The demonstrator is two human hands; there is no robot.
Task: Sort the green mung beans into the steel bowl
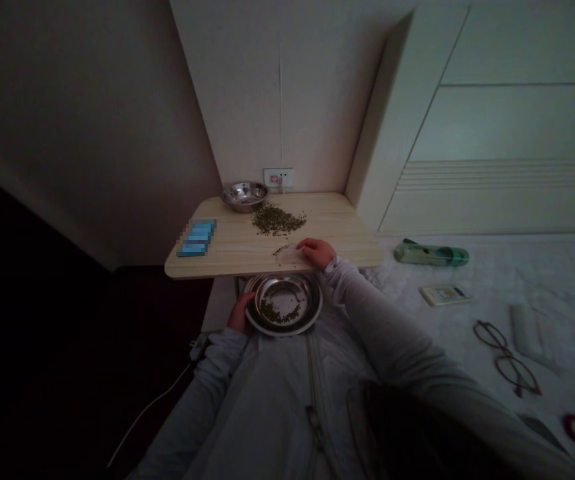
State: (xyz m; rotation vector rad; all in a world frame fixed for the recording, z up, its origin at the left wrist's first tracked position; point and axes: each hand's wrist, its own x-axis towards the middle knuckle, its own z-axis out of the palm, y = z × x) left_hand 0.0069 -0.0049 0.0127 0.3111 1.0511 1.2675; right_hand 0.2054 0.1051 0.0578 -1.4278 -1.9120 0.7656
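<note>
A metal bowl sits just below the table's front edge, with small green bits scattered over its bottom. Its left rim is gripped by my left hand. On the wooden tabletop, close to the front edge, my right hand has its fingers closed on a thin see-through piece, whose exact kind I cannot make out. A short line of green bits lies along that piece's left side. Farther back spreads a larger pile of green bits.
A second metal bowl stands at the table's back left, near a wall socket. A blurred-out blue screen lies at the left. On the bed to the right are a green bottle, a phone-like device and eyeglasses.
</note>
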